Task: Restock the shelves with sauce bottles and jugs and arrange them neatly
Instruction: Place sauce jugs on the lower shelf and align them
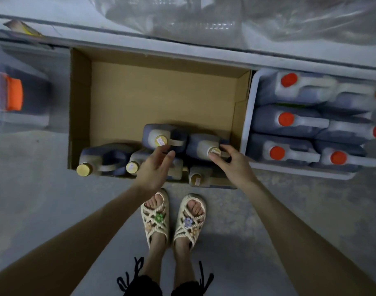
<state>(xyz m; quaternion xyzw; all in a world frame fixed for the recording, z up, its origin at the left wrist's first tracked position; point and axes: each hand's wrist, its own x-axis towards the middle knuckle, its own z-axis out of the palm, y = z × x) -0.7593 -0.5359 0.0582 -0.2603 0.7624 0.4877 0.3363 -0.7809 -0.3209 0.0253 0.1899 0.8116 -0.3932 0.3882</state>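
Sauce jugs with yellow caps [161, 141] stand crowded along the near edge of a cardboard box [161, 97] on the floor under the shelf. The left hand [155, 167] hovers open just beside one cap; the right hand [231, 162] has its fingertips on another cap [214, 151], a grip not yet closed. Lifting by the cap alone risks a slip (these look full and heavy), and a dropped jug could topple its neighbours or hit the white tray [247, 116] of red-capped jugs.

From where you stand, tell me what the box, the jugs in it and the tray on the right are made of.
Box: corrugated cardboard, matte brown, with folded flaps. Yellow-capped jugs: likely translucent plastic with moulded handles, dark sauce showing through. Tray: probably smooth pale plastic, judging by its rounded rim.
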